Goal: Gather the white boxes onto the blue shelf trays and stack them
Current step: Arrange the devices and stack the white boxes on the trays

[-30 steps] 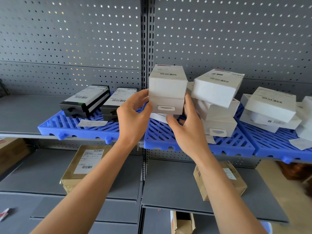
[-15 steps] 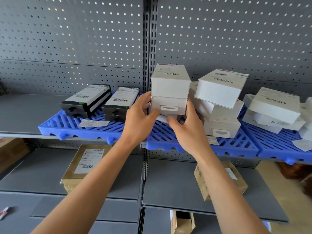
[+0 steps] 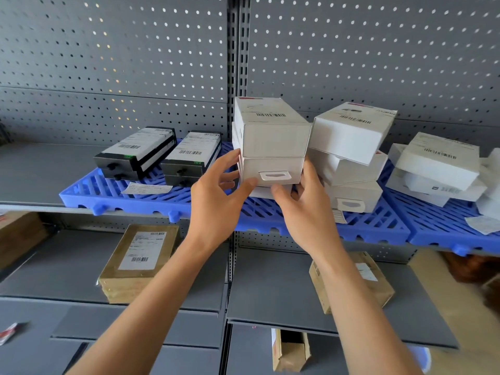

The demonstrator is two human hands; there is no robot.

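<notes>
Stack: I see three white boxes [image 3: 272, 139] piled at centre on the blue shelf tray [image 3: 373, 226]
Left hand [image 3: 216, 201]: its grip pinches the middle box's left side
Right hand [image 3: 308, 209]: its grip holds the right side, thumb under the front
Done: this pile looks nearly squared
Left: the tilted pile [image 3: 349, 136] at 2 o'clock and loose boxes [image 3: 438, 161] at 3 o'clock need straightening, I judge

White boxes [image 3: 273, 142] with black barcodes sit on my slatted blue trays [image 3: 151, 201]; black-and-white boxes [image 3: 135, 152] beside them; grey perforated back panel [image 3: 113, 63].
</notes>
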